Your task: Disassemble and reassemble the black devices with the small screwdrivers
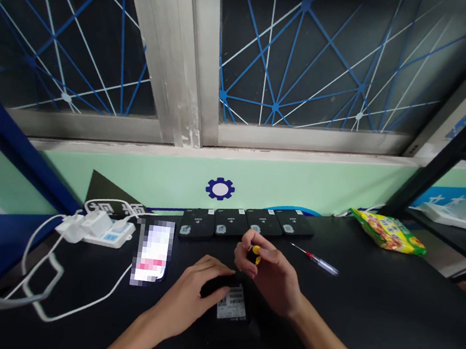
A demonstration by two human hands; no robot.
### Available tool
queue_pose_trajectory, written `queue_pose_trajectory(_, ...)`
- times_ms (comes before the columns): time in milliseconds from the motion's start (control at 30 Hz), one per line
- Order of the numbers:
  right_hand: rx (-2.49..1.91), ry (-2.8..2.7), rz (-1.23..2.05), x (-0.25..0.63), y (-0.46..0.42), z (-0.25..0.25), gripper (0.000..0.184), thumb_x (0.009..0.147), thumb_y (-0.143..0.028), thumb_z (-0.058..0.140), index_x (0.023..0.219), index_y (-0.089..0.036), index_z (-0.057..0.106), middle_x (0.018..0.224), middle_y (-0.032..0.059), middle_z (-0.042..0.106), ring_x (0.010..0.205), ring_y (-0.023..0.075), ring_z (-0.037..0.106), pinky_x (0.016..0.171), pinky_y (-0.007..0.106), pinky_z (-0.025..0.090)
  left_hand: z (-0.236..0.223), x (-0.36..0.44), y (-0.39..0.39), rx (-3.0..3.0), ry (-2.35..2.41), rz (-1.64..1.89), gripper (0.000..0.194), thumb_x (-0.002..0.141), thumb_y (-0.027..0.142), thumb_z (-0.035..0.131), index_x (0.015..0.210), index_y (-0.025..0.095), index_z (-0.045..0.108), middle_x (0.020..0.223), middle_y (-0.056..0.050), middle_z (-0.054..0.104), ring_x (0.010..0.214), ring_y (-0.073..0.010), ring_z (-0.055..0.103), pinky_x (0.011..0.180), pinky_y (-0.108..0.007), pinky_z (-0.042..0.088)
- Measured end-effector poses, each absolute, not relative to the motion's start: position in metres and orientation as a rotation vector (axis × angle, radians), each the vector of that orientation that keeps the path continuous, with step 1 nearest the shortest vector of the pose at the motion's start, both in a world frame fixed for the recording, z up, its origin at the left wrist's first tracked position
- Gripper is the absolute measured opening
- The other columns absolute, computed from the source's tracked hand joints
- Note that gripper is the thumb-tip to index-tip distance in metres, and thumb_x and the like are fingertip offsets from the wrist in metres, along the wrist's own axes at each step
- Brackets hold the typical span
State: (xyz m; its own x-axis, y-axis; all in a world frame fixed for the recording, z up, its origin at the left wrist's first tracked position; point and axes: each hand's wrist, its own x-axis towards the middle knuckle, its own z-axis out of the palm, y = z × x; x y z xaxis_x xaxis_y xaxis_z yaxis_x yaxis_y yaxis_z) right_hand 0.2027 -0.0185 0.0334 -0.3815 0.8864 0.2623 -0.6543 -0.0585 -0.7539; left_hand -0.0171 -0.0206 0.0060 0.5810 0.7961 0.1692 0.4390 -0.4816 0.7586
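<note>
A black device with a white printed label (232,303) lies on the dark table in front of me. My left hand (197,286) grips its left and far side, thumb by the label and fingers over the far edge. Above that far edge, my right hand (268,266) is closed around a yellow-and-black screwdriver (254,254). Only the handle end shows between the fingers; its shaft and tip are hidden. Where the tool meets the device, if it does, cannot be seen.
Several flat black boxes (197,224) stand in a row along the wall. A screwdriver with a clear handle (322,263) lies to the right, near a yellow-green snack bag (389,232). On the left are a lit phone (153,252) and a white power strip (111,233) with cables.
</note>
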Motion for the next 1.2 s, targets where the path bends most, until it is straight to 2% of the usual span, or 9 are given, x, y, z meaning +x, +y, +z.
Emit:
queue_pose_trajectory(67, -0.28, -0.997, 1.718, 0.2032, -0.018, 0.0331, 0.017, 0.095, -0.038, 0.062, 0.098, -0.021, 0.062, 0.07, -0.0015, 0.044, 0.066, 0.0182, 0.029, 0.07, 0.035, 0.027, 0.0061, -0.0171, -0.0205, 2.143, 0.975, 0.68, 0.031, 0.103, 0.021, 0.07, 0.132, 0.034, 0.073, 0.126, -0.003, 0.072, 0.121, -0.0234, 0.067, 0.11, -0.044, 0.053)
queue_pose_trajectory(133, -0.287, -1.005, 1.7, 0.203, -0.0171, 0.0331, 0.015, 0.094, -0.036, 0.062, 0.098, -0.022, 0.061, 0.069, -0.0013, 0.046, 0.066, 0.0185, 0.03, 0.07, 0.035, 0.028, 0.007, -0.0168, -0.0206, 2.152, 0.974, 0.681, 0.031, 0.104, 0.021, 0.07, 0.132, 0.034, 0.073, 0.126, -0.003, 0.072, 0.121, -0.0235, 0.067, 0.109, -0.044, 0.053)
queue_pose_trajectory(333, -0.412, -1.079, 1.561, 0.201, -0.0149, 0.0327, 0.037, 0.107, -0.04, 0.049, 0.082, -0.018, 0.067, 0.08, 0.0045, 0.051, 0.073, 0.0204, 0.04, 0.074, 0.036, 0.033, 0.0114, -0.0154, -0.0219, 2.162, 0.977, 0.678, 0.03, 0.103, 0.02, 0.069, 0.131, 0.032, 0.073, 0.126, -0.004, 0.073, 0.121, -0.0244, 0.067, 0.109, -0.045, 0.053)
queue_pose_trajectory(533, -0.408, -0.983, 1.601, 0.1995, -0.0144, 0.0289, 0.039, 0.11, -0.051, 0.048, 0.097, -0.02, 0.068, 0.07, -0.0015, 0.038, 0.066, 0.0188, 0.028, 0.069, 0.034, 0.028, 0.0105, -0.0155, -0.0216, 2.162, 0.979, 0.681, 0.03, 0.103, 0.02, 0.07, 0.13, 0.032, 0.074, 0.125, -0.004, 0.073, 0.121, -0.0239, 0.067, 0.109, -0.042, 0.054)
queue_pose_trajectory(633, -0.353, -0.947, 1.626, 0.2004, -0.0154, 0.0294, 0.03, 0.106, -0.048, 0.054, 0.093, -0.022, 0.062, 0.072, -0.0015, 0.038, 0.067, 0.0188, 0.026, 0.071, 0.034, 0.029, 0.0095, -0.0156, -0.0215, 2.164, 0.972, 0.689, 0.028, 0.104, 0.022, 0.069, 0.13, 0.031, 0.074, 0.124, -0.004, 0.073, 0.12, -0.0237, 0.067, 0.108, -0.041, 0.054)
queue_pose_trajectory(800, -0.357, -0.957, 1.632, 0.2013, -0.0157, 0.0307, 0.013, 0.097, -0.034, 0.062, 0.1, -0.022, 0.061, 0.072, -0.0025, 0.041, 0.067, 0.0183, 0.027, 0.071, 0.033, 0.03, 0.0102, -0.0147, -0.0213, 2.164, 0.965, 0.697, 0.027, 0.103, 0.022, 0.069, 0.129, 0.03, 0.074, 0.123, -0.005, 0.074, 0.12, -0.0246, 0.067, 0.108, -0.043, 0.054)
queue_pose_trajectory(1000, -0.425, -1.053, 1.549, 0.2005, -0.015, 0.0315, 0.036, 0.106, -0.041, 0.051, 0.084, -0.018, 0.069, 0.08, 0.0046, 0.051, 0.074, 0.0209, 0.041, 0.074, 0.036, 0.035, 0.011, -0.0145, -0.0216, 2.155, 0.975, 0.691, 0.027, 0.103, 0.022, 0.069, 0.128, 0.03, 0.074, 0.124, -0.005, 0.073, 0.119, -0.0254, 0.067, 0.109, -0.046, 0.055)
queue_pose_trajectory(1100, -0.464, -1.066, 1.547, 0.2004, -0.0158, 0.0317, 0.038, 0.107, -0.045, 0.051, 0.097, -0.016, 0.075, 0.076, 0.0031, 0.05, 0.071, 0.0205, 0.041, 0.074, 0.036, 0.034, 0.0107, -0.0148, -0.0221, 2.156, 0.983, 0.685, 0.027, 0.103, 0.023, 0.069, 0.129, 0.031, 0.074, 0.124, -0.005, 0.073, 0.12, -0.0257, 0.068, 0.108, -0.046, 0.055)
queue_pose_trajectory(1200, -0.459, -1.039, 1.559, 0.1998, -0.0165, 0.0319, 0.036, 0.109, -0.05, 0.052, 0.105, -0.02, 0.071, 0.069, -0.0005, 0.046, 0.067, 0.0195, 0.036, 0.071, 0.035, 0.032, 0.0104, -0.0148, -0.0226, 2.156, 1.001, 0.674, 0.03, 0.103, 0.023, 0.069, 0.132, 0.031, 0.072, 0.124, -0.005, 0.073, 0.12, -0.0257, 0.068, 0.108, -0.046, 0.055)
